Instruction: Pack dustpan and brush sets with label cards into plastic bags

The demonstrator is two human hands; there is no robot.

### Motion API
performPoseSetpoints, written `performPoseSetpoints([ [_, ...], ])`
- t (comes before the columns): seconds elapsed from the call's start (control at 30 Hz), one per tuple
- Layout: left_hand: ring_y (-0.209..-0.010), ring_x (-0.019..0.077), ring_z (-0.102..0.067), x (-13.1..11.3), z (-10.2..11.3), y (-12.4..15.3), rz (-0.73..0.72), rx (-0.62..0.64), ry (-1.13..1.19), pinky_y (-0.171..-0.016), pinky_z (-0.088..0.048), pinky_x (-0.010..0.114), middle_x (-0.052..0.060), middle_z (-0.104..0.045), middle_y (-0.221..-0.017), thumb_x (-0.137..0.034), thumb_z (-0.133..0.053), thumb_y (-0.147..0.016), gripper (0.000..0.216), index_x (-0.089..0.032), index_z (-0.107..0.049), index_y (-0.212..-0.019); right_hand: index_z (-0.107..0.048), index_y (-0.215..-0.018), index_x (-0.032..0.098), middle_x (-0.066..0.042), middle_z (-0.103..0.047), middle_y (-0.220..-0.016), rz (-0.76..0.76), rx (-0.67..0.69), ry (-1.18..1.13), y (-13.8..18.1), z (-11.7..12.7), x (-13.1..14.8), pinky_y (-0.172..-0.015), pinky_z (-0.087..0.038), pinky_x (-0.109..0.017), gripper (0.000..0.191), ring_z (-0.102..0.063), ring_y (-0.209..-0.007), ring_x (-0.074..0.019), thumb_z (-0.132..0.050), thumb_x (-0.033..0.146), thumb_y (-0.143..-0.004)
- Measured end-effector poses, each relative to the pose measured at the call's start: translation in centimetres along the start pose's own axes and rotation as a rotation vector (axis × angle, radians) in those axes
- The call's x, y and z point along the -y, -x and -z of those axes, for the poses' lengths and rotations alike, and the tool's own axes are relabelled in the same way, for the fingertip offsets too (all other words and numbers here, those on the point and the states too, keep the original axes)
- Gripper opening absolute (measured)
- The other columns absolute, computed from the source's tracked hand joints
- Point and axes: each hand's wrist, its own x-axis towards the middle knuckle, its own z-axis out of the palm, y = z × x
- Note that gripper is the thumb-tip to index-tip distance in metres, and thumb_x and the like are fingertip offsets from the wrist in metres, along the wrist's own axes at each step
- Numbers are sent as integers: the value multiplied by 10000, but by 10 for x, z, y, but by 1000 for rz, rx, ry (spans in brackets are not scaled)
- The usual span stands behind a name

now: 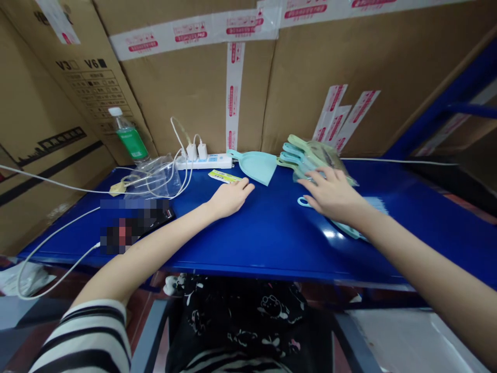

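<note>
My left hand [230,198] lies on the blue shelf [272,233], fingers loosely stretched toward a small yellow label strip [224,177], holding nothing. A light blue plastic dustpan [254,166] sits just beyond it. My right hand [332,192] rests flat with spread fingers on a pile of pale green and blue dustpans in clear bags [310,155]. Under my right wrist lies another bagged pale item [349,225], with a ring handle showing by my thumb.
A white power strip [204,162] with chargers and trailing cables sits at the back. A clear plastic bag [155,178], a green-labelled bottle [130,137] and a blurred dark device [132,223] are on the left. Taped cardboard boxes [194,88] wall the back.
</note>
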Motion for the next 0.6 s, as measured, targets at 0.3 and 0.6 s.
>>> performPoseSetpoints([
  [0.3,-888,257,-651,-1,-9,-62,-60,45,-197,-657,-476,321,184,-644,-922,-11,-344,-902,310,-56,-625,-1025,-693,-869,134,-173,-680,-819,75,95,40,20,-8,3,-692,-352,-395,330,-590,-844,-315,-373,215,-869],
  [0.6,-738,217,-684,-6,7,-36,-192,76,-314,-589,-466,288,131,-643,-826,-6,-400,-903,263,-76,-648,-949,-641,-954,121,-151,-644,-821,128,-1,8,18,-10,12,-654,-345,-341,378,-587,-691,-237,-270,191,-955],
])
